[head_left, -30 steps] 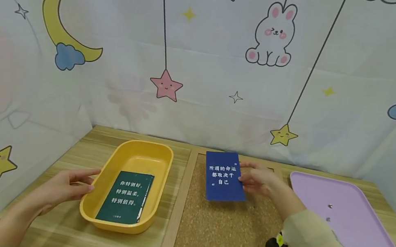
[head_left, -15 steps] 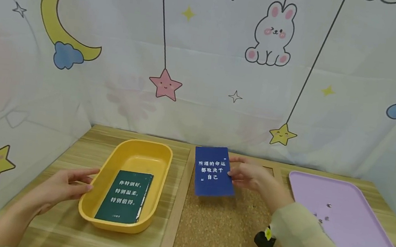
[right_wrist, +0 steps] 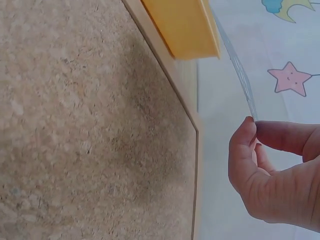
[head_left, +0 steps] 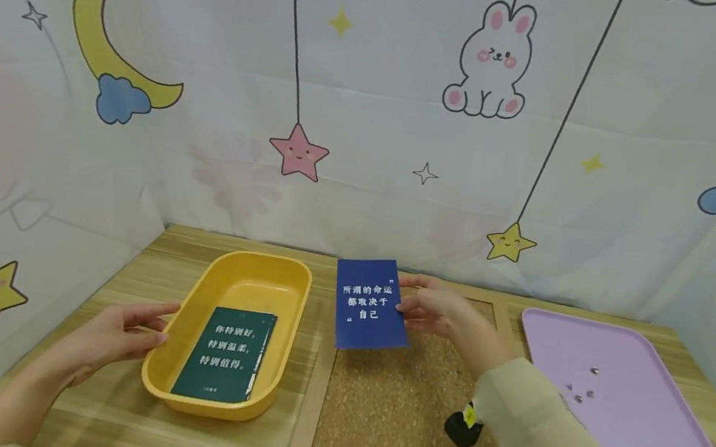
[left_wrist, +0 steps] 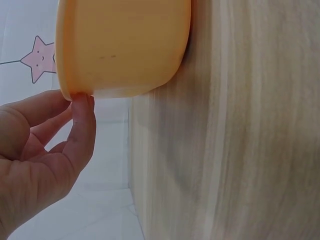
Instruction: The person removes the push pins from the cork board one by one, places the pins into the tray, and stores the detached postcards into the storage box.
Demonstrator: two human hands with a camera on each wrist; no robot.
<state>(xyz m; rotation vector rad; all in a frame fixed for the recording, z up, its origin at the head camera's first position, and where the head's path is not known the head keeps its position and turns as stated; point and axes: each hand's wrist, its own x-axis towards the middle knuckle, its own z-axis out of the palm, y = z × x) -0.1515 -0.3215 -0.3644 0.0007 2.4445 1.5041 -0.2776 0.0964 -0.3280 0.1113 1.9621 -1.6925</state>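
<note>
My right hand (head_left: 431,307) pinches the right edge of a blue card (head_left: 372,304) with white lettering between thumb and fingers. The card is held over the upper left of a framed corkboard (head_left: 401,415). In the right wrist view the card (right_wrist: 236,62) is seen nearly edge-on. My left hand (head_left: 116,339) pinches the rim of a yellow plastic bin (head_left: 238,268) at its left side; the left wrist view shows thumb and fingertips at that rim. A dark green card (head_left: 226,355) with white lettering lies inside the bin, on top of other cards.
To the right stands a lilac tray (head_left: 657,409) with several small shiny metal pieces (head_left: 590,394) in it. A black object (head_left: 463,430) with a yellow patch shows by the right sleeve. Behind the wooden table (head_left: 125,262) hangs a printed curtain (head_left: 372,106).
The right hand has carried the blue card leftward and slightly up, from over the corkboard's middle toward the bin. The left hand stays at the bin's rim.
</note>
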